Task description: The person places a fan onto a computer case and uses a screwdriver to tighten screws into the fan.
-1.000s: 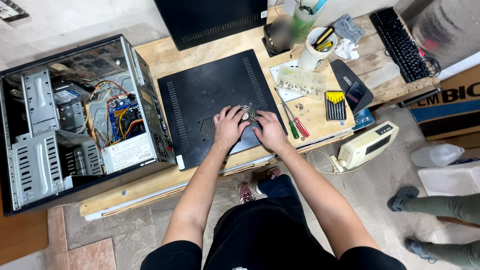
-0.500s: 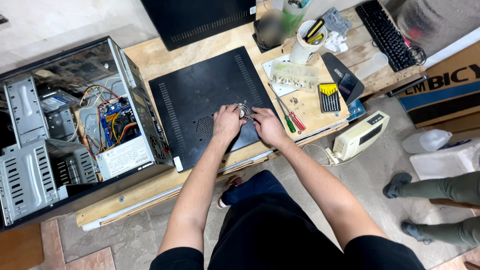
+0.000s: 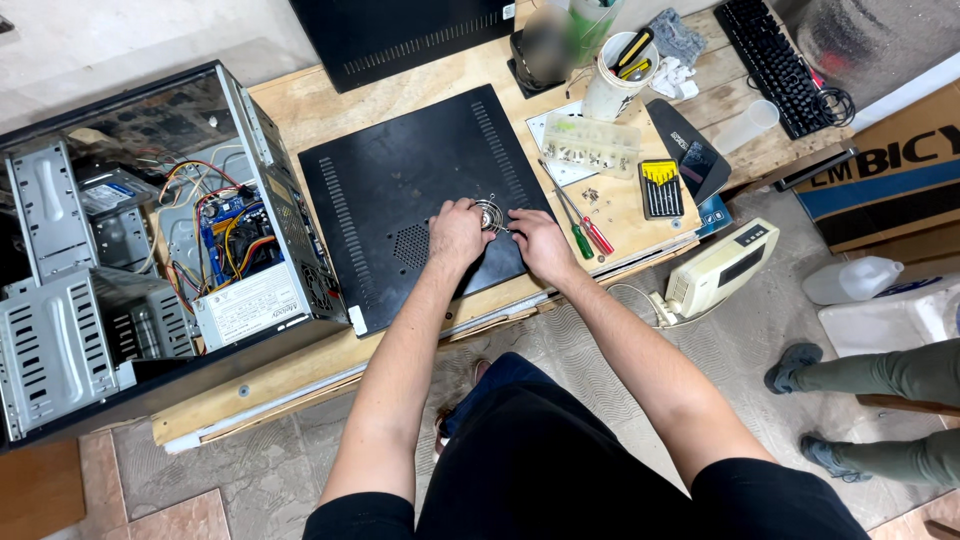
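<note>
A small round metal fan-like part (image 3: 489,214) lies on a black perforated computer side panel (image 3: 400,190) on the wooden workbench. My left hand (image 3: 455,235) grips its left side and my right hand (image 3: 535,240) holds its right side, fingers curled on it. Both forearms reach up from the bottom of the view.
An opened computer case (image 3: 150,250) with coloured wires stands at the left. A green and a red screwdriver (image 3: 580,225), a bit set (image 3: 660,187), a clear screw box (image 3: 590,145), a cup of tools (image 3: 615,75) and a keyboard (image 3: 775,65) lie right. Another person's legs (image 3: 880,400) are at far right.
The view has shifted slightly; both hands stay on the round part on the black panel, with only small finger movements.
</note>
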